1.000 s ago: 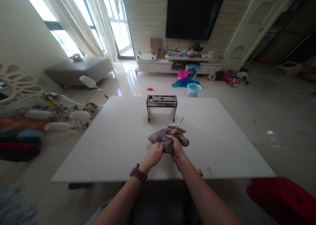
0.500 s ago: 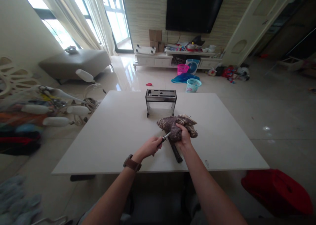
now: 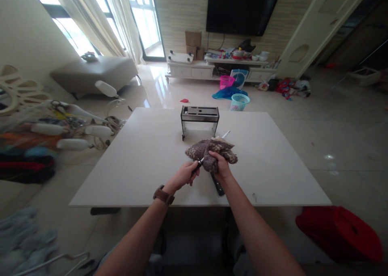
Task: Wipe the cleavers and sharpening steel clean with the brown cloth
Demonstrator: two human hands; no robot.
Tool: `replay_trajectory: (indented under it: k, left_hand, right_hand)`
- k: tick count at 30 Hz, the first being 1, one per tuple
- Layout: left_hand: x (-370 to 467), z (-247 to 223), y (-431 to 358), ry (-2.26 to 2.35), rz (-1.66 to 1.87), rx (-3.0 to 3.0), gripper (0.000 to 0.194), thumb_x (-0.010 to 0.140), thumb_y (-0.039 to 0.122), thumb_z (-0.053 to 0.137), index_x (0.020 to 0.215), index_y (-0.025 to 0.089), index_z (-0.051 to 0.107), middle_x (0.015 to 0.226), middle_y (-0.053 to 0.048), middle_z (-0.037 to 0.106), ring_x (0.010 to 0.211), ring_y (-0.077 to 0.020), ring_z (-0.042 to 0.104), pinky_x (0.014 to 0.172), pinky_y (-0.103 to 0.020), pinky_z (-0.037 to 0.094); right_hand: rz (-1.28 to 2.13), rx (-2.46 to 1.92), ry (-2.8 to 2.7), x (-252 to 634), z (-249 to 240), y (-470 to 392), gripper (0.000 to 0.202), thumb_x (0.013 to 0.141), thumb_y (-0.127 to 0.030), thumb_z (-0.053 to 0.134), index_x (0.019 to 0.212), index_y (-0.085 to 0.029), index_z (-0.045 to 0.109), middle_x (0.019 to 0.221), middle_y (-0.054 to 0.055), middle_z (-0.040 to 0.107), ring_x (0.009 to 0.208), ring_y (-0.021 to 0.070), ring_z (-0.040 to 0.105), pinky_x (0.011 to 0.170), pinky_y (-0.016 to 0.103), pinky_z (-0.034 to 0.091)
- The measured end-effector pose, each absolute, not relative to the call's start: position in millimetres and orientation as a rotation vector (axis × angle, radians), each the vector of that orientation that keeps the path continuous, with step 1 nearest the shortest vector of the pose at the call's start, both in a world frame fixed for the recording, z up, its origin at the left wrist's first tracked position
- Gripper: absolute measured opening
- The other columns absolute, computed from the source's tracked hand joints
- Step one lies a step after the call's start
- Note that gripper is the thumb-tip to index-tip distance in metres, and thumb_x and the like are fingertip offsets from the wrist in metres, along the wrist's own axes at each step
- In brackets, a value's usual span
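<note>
My left hand [image 3: 185, 174] is closed round the black handle of a sharpening steel [image 3: 201, 161], a thin rod with a small guard. The rod runs through a bunched brown and cream cloth [image 3: 198, 148], and its tip shows beyond the far side. My right hand [image 3: 222, 167] is wrapped round the cloth, pressing it about the rod. Under that hand a black handle [image 3: 218, 188] lies on the white table; the rest of that tool is hidden. A steel knife rack [image 3: 200, 113] with slots in its top stands just behind the cloth.
The white table [image 3: 127, 167] has its near edge at my body. A small clear scrap [image 3: 254, 196] lies near that edge on the right. A red stool-like object [image 3: 339, 233] stands at the lower right. Beyond the table are a turquoise basket [image 3: 239, 102] and a low cabinet [image 3: 201, 70].
My right hand and the cloth have moved left along the rod toward the handle. The rod's tip now sticks out farther past the cloth. The view has shifted slightly.
</note>
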State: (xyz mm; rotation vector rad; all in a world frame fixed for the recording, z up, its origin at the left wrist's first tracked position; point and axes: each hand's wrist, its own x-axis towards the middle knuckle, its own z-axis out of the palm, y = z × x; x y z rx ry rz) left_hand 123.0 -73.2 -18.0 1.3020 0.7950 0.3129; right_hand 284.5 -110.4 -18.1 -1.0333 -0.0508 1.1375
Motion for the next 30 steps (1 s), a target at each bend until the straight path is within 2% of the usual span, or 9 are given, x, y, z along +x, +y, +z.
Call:
replay_trajectory:
  k: [2, 6, 11, 16, 22, 25, 30]
  left_hand:
    - [125.8, -20.4, -74.8, 0.765, 0.352, 1.232, 0.059, 0.092, 0.068, 0.045, 0.060, 0.019, 0.052, 0.036, 0.004, 0.038, 0.031, -0.0086, 0.032, 0.039, -0.025, 0.039]
    - [127.3, -22.1, -75.9, 0.746, 0.331, 1.175, 0.060, 0.094, 0.069, 0.044, 0.059, 0.021, 0.050, 0.035, 0.005, 0.036, 0.031, -0.0086, 0.029, 0.041, -0.027, 0.042]
    - [123.0, -18.4, -73.6, 0.712, 0.256, 1.157, 0.059, 0.092, 0.070, 0.046, 0.062, 0.020, 0.053, 0.038, 0.006, 0.037, 0.032, -0.0078, 0.027, 0.040, -0.026, 0.042]
    - [109.3, -4.3, -71.9, 0.693, 0.120, 1.227, 0.060, 0.093, 0.071, 0.047, 0.062, 0.020, 0.052, 0.038, 0.006, 0.035, 0.034, -0.0078, 0.027, 0.044, -0.026, 0.044]
    - [99.8, 0.7, -67.4, 0.703, 0.085, 1.321, 0.060, 0.093, 0.071, 0.048, 0.065, 0.018, 0.056, 0.040, 0.006, 0.036, 0.037, -0.0076, 0.030, 0.049, -0.026, 0.046]
    - [105.1, -9.7, -64.0, 0.732, 0.165, 1.379, 0.060, 0.093, 0.071, 0.047, 0.066, 0.018, 0.056, 0.039, 0.006, 0.039, 0.036, -0.0075, 0.032, 0.048, -0.025, 0.043]
    - [119.7, -18.8, -64.7, 0.856, 0.406, 1.491, 0.057, 0.095, 0.068, 0.041, 0.069, 0.019, 0.053, 0.044, 0.003, 0.047, 0.038, -0.0098, 0.040, 0.043, -0.024, 0.031]
  right_hand:
    - [1.193, -1.075, -0.114, 270.0, -19.9, -111.7, 0.028, 0.057, -0.018, 0.088, 0.082, -0.013, 0.076, 0.081, 0.004, 0.079, 0.072, 0.0180, 0.073, 0.067, 0.027, 0.059]
    - [1.140, -1.113, -0.140, 259.9, -20.0, -111.9, 0.031, 0.052, -0.017, 0.091, 0.078, -0.013, 0.075, 0.079, 0.004, 0.079, 0.079, 0.0219, 0.075, 0.074, 0.032, 0.060]
    - [1.045, -1.086, -0.101, 275.9, -15.9, -108.5, 0.031, 0.054, -0.014, 0.091, 0.080, -0.016, 0.074, 0.081, 0.002, 0.078, 0.080, 0.0193, 0.074, 0.076, 0.030, 0.062]
    - [0.927, -1.021, 0.017, 308.0, -13.3, -106.4, 0.022, 0.063, -0.013, 0.084, 0.083, -0.016, 0.074, 0.083, 0.002, 0.079, 0.076, 0.0170, 0.073, 0.072, 0.028, 0.063]
    - [0.764, -0.925, 0.069, 340.3, -14.0, -108.8, 0.024, 0.071, -0.019, 0.079, 0.094, -0.020, 0.072, 0.096, 0.001, 0.080, 0.092, 0.0165, 0.075, 0.080, 0.028, 0.064]
    - [0.800, -0.903, 0.066, 338.1, -11.9, -109.4, 0.023, 0.072, -0.021, 0.079, 0.094, -0.021, 0.072, 0.097, 0.001, 0.080, 0.091, 0.0161, 0.075, 0.077, 0.027, 0.064]
    - [1.017, -0.950, -0.014, 303.0, -10.8, -109.2, 0.021, 0.066, -0.019, 0.082, 0.086, -0.018, 0.073, 0.087, 0.002, 0.079, 0.079, 0.0172, 0.074, 0.072, 0.028, 0.064]
